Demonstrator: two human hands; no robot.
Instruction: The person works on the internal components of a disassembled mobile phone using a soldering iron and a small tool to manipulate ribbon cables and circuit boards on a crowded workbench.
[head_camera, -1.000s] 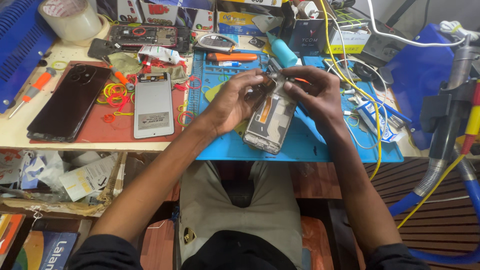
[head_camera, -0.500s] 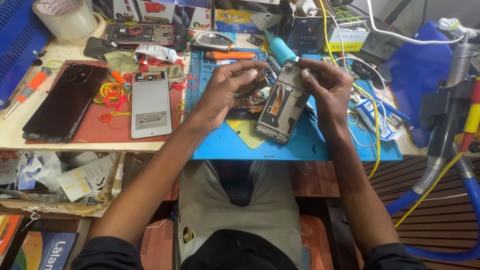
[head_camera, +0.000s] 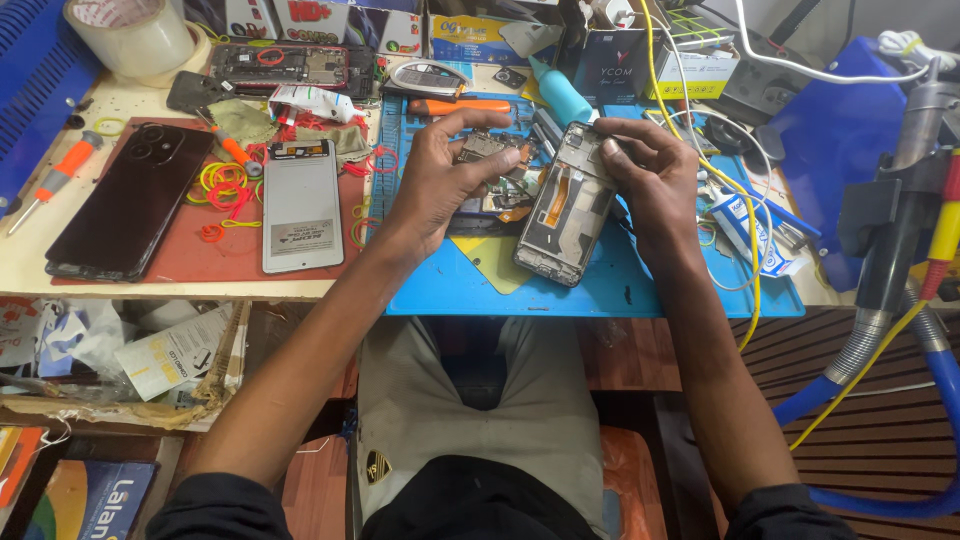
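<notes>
right hand (head_camera: 655, 185) clenched on the top edge of an opened phone (head_camera: 562, 205), back cover off, insides facing up. phone is tilted, lower end resting on the blue mat (head_camera: 640, 290), upper end lifted by the hand. fingertips cover the top corner, so what sits under them is hidden.

left hand (head_camera: 440, 180) hovers just left of the phone, fingers spread and curled, thumb pointing at the phone's upper left edge. grip released as far as i can see; palm side is turned away, can't tell if a small part is pinched. under it lie dark parts (head_camera: 490, 190) on the mat, partly covered by the hand, hard to make out.

left of the mat, on a red mat (head_camera: 190, 260): white phone panel (head_camera: 302, 205) flat, black phone (head_camera: 130, 200) face down beside it, apart. rubber bands (head_camera: 225, 185) between them. orange screwdriver (head_camera: 50, 180) near the tabletop's left edge. tape roll (head_camera: 135, 35) at top left, cut off by the frame. another open phone (head_camera: 290, 65) at the back.

behind the hands: orange tool (head_camera: 460, 105), teal bottle (head_camera: 565, 100), boxes (head_camera: 480, 35) cut off at the top. yellow cable (head_camera: 745, 230) runs down past the right wrist. grey hose (head_camera: 890, 270) at right, its lower end out of frame. shelf under the tabletop holds crumpled papers (head_camera: 150, 350), blurry.
</notes>
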